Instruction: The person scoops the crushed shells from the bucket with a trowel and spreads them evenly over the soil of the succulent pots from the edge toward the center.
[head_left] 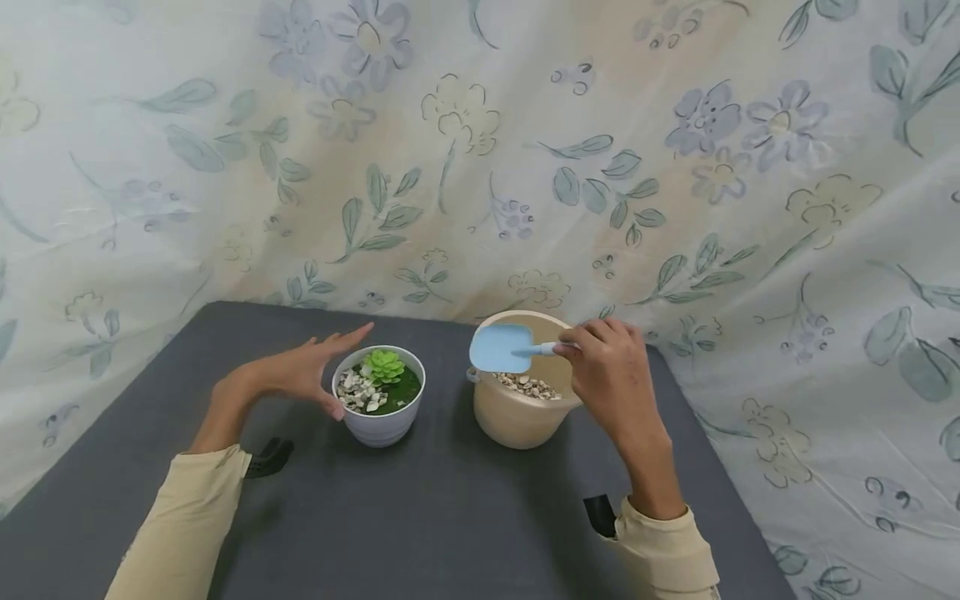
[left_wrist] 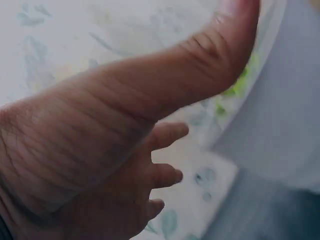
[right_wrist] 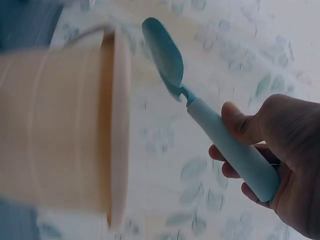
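Note:
My right hand (head_left: 617, 377) grips the pale handle of a light blue garden trowel (head_left: 501, 348). Its blade hangs over the beige bucket (head_left: 516, 423), which has small pebbles (head_left: 529, 386) inside. The right wrist view shows the thumb along the handle and the fingers curled beneath it. My left hand (head_left: 296, 372) is spread around the left side of a white pot (head_left: 379, 430), thumb right at its rim. In the pot are a bright green succulent (head_left: 383, 367), whitish stones (head_left: 360, 390) on the left and a dark green surface on the right.
Pot and bucket stand side by side on a dark grey table (head_left: 420, 525), with a gap between them. A floral cloth (head_left: 465, 167) hangs behind the table and along its sides. A black strap (head_left: 268, 458) shows at the left wrist.

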